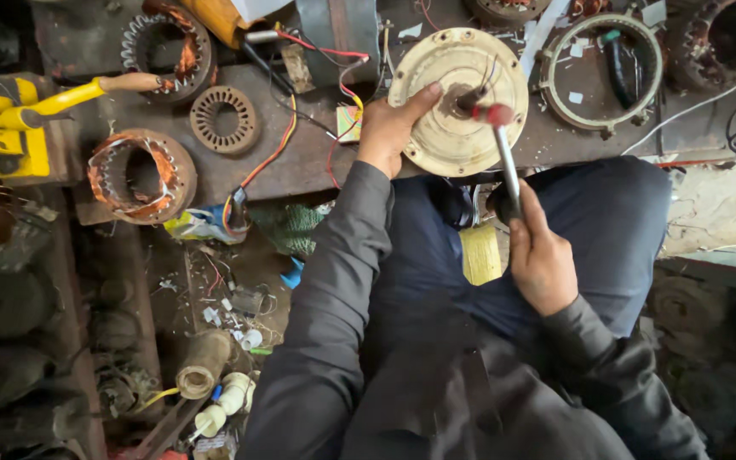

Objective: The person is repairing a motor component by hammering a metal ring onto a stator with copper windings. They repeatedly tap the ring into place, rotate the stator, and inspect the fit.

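Steadying the round motor cover (pixel 436 85), left hand (pixel 389 128) flat; right hand (pixel 543 255) grip clamped on hammer (pixel 504 153).

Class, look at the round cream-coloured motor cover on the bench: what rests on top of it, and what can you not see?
On the round cover lie the left hand, thin wires at its dark centre hole, and the hammer's red-tipped head, held by the right hand. What is under the cover stays hidden.
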